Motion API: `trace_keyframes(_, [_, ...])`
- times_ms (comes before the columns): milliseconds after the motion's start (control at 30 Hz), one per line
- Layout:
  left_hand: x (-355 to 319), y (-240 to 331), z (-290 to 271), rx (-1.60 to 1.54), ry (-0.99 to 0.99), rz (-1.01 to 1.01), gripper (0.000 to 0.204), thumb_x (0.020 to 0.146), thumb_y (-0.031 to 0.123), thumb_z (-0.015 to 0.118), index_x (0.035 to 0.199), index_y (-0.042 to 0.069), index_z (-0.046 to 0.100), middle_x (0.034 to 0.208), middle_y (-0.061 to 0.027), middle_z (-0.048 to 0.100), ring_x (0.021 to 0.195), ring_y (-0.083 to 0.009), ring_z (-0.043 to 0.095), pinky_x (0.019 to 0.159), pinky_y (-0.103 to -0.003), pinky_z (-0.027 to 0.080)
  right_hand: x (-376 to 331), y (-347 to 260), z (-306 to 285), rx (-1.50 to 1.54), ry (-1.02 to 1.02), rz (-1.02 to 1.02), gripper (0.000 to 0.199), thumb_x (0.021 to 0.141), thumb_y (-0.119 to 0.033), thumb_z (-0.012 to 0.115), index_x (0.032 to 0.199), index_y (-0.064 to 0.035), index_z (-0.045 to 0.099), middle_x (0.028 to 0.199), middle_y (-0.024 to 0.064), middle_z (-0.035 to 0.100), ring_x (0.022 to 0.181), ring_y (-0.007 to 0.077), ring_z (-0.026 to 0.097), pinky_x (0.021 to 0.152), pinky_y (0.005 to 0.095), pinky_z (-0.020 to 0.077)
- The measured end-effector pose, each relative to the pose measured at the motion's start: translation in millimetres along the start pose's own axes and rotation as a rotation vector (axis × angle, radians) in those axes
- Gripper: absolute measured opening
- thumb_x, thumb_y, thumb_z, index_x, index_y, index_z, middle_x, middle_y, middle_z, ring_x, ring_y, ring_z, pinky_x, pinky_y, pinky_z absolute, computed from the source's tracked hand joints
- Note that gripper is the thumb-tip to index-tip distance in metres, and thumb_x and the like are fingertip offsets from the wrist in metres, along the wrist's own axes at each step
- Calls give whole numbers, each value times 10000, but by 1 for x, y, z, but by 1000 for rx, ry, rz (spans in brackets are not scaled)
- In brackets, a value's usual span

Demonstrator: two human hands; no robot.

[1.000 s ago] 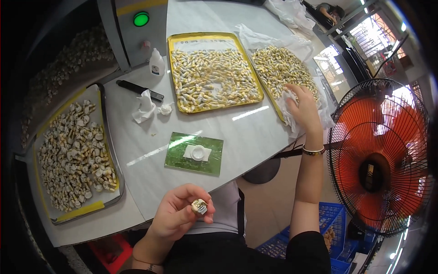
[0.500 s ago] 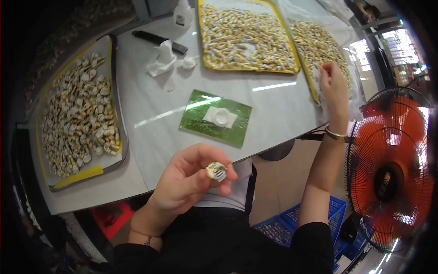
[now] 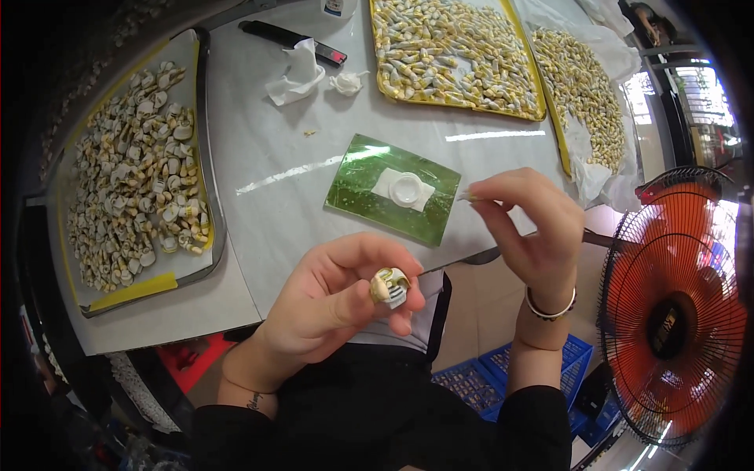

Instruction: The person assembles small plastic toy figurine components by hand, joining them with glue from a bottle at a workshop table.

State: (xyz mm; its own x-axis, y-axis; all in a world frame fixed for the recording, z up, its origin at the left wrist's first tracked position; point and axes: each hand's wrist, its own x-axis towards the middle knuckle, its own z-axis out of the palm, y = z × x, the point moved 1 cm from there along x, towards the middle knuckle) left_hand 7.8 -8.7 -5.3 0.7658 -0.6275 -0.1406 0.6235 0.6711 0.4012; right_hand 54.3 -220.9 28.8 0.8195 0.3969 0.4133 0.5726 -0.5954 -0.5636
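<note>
Thumb and fingers of my left hand (image 3: 318, 302) are closed round a small white and yellow figure-like piece (image 3: 390, 288) with dark stripes, held up before the table's front edge. My right hand (image 3: 538, 228) pinches a tiny piece (image 3: 466, 196), pale and yellowish, just beyond the right edge of a green glass plate (image 3: 349, 192). On that plate a small round white dish (image 3: 406, 189) sits on a folded white pad (image 3: 384, 184).
At left stands a tray (image 3: 214, 157) heaped with white and yellow pieces. Farther back are a yellow-edged tray (image 3: 471, 108) of small elongated pieces and a plastic bag (image 3: 589, 184) of similar ones. Crumpled tissue (image 3: 297, 78) and a black-handled tool (image 3: 283, 38) lie behind. An orange fan (image 3: 675, 314) stands right.
My right hand has come back from the bag of small pieces toward the green plate, now pinching a tiny piece. My left hand keeps its hold; the whole view has shifted slightly.
</note>
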Motion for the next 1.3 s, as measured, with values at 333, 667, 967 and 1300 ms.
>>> trace_keyframes(333, [-11, 8, -16, 30, 18, 212, 449, 810, 307, 661, 1097, -2, 507, 947, -121, 608, 815, -183, 601, 760, -295, 488, 17, 1, 29, -121, -85, -201, 193, 640, 39, 643, 812, -30, 587, 747, 69, 540, 674, 232, 527, 589, 312, 452])
trace_keyframes(667, [-11, 5, -14, 97, 59, 225, 414, 825, 261, 650, 1102, -8, 500, 959, -124, 615, 857, -185, 610, 803, -314, 486, 14, -6, 38, -72, -23, -180, 193, 641, 50, 652, 808, -29, 597, 704, 65, 554, 634, 230, 535, 549, 304, 451])
trace_keyframes(967, [-5, -6, -10, -71, -2, 53, 353, 855, 217, 613, 1107, -3, 499, 983, -117, 614, 897, -177, 602, 819, -312, 484, -6, -57, 24, 253, 219, -50, 148, 715, -49, 701, 807, -84, 591, 751, 56, 609, 605, 175, 540, 532, 258, 432])
trace_keyframes(1300, [-5, -12, -5, -99, -21, 28, 331, 857, 200, 610, 1095, -6, 509, 996, -106, 614, 901, -160, 598, 819, -303, 482, -7, -58, 23, 22, 176, -219, 276, 657, -45, 742, 868, -100, 573, 720, 34, 560, 565, 180, 532, 471, 245, 414])
